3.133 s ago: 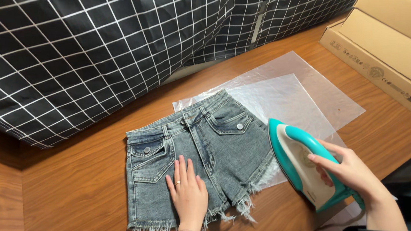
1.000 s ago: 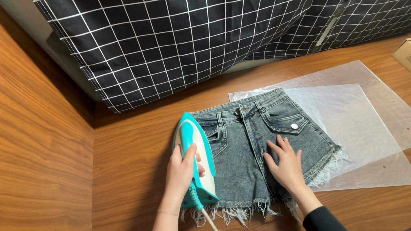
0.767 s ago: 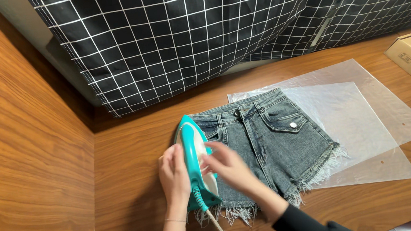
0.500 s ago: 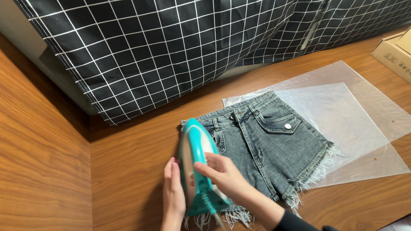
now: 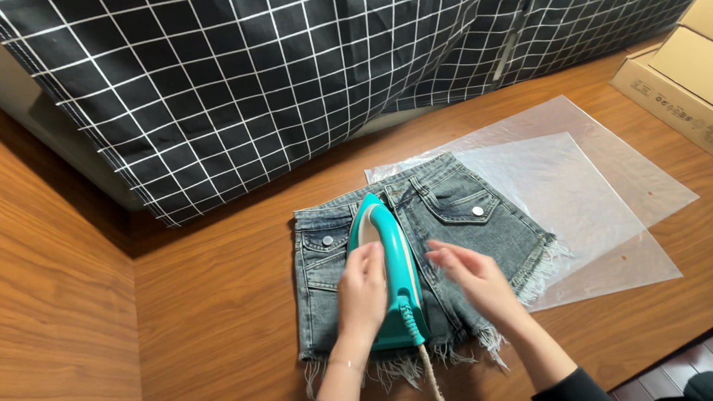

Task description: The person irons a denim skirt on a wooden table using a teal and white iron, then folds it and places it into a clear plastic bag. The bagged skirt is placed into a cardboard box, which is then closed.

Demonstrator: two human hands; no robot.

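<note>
Denim shorts, grey with frayed hems, lie flat on the wooden surface; all positions are given relative to them. A teal iron rests on their left half, tip toward the waistband, its cord trailing past the hem. The left hand lies on the iron's handle, fingers wrapped loosely about its left side. The right hand is released, fingers spread, hovering just over the right leg beside the iron; contact with the cloth cannot be told. Clear plastic bags lie partly under the right edge. Cardboard boxes stand well to the right. A black checked curtain hangs beyond the waistband.
</note>
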